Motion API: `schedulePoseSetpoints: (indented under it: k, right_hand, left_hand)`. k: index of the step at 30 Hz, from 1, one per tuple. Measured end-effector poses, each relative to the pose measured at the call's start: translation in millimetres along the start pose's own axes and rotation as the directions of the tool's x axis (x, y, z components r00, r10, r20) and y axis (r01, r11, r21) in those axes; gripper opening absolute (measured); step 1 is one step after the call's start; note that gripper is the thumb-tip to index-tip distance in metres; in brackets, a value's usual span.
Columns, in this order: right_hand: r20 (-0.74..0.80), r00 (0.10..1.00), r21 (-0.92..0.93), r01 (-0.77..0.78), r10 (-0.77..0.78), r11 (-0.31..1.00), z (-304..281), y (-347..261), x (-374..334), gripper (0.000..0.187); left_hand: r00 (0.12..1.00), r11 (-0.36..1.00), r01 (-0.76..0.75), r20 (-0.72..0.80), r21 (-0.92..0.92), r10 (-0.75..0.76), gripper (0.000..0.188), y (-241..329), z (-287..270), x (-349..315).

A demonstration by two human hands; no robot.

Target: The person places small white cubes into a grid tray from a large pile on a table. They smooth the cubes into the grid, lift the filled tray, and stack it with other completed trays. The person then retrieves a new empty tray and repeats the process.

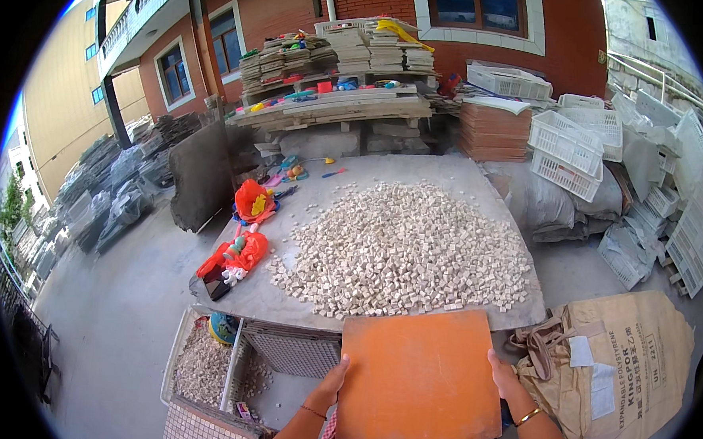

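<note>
A flat, square orange board [418, 382] is held level in front of me at the table's near edge. My left hand [334, 377] grips its left edge, and my right hand [504, 377] grips the right one. Each thumb shows at the side; the other fingers are mostly hidden. Just beyond the board, a wide heap of small pale stone cubes [413, 254] covers much of the grey tabletop [450, 167].
Red plastic bags [248, 250] and small toys lie along the table's left side. Below left stands a white crate [178, 349] of cubes, beside mesh-backed tile sheets [297, 352]. A tan sack [631, 353] lies right. White crates [570, 143] and stacked boards [495, 132] stand behind.
</note>
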State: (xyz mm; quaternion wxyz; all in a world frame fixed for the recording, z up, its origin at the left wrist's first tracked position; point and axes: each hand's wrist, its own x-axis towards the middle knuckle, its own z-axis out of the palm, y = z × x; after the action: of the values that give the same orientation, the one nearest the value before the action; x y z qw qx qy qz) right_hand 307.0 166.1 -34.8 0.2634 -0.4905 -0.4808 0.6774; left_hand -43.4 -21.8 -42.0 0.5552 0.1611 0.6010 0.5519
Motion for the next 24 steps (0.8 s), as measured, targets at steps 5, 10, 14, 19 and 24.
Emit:
schedulePoseSetpoints:
  k: [5, 10, 14, 19, 24]
  right_hand:
    - [-0.029, 0.99, 0.004, 0.136, -0.136, 0.991, -0.7, 13.5, 3.3, 0.059]
    - [-0.009, 1.0, 0.018, -0.03, 0.03, 0.999, -13.8, 24.7, 13.8, 0.047]
    - [0.179, 0.979, 0.074, -0.109, 0.094, 0.991, -7.5, 3.5, -3.0, 0.039]
    - [0.313, 0.94, 0.237, -0.218, 0.138, 0.947, -9.1, -6.1, -1.8, 0.041]
    - [0.237, 0.941, 0.203, -0.29, 0.241, 0.935, -8.7, -19.6, -13.8, 0.04]
  left_hand:
    - [0.997, 0.994, 0.065, 0.056, -0.088, -0.06, 0.059, 5.2, 6.4, -5.3]
    - [0.98, 0.968, 0.178, 0.125, -0.175, -0.157, 0.052, -1.9, -8.1, 11.3]
    - [0.965, 0.955, 0.228, 0.173, -0.189, -0.196, 0.05, 9.0, -13.4, 13.9]
    - [0.958, 0.94, 0.24, 0.214, -0.243, -0.19, 0.048, 7.8, -14.1, 16.5]
    - [0.975, 0.945, 0.205, 0.133, -0.255, -0.176, 0.038, 13.6, -2.2, 10.3]
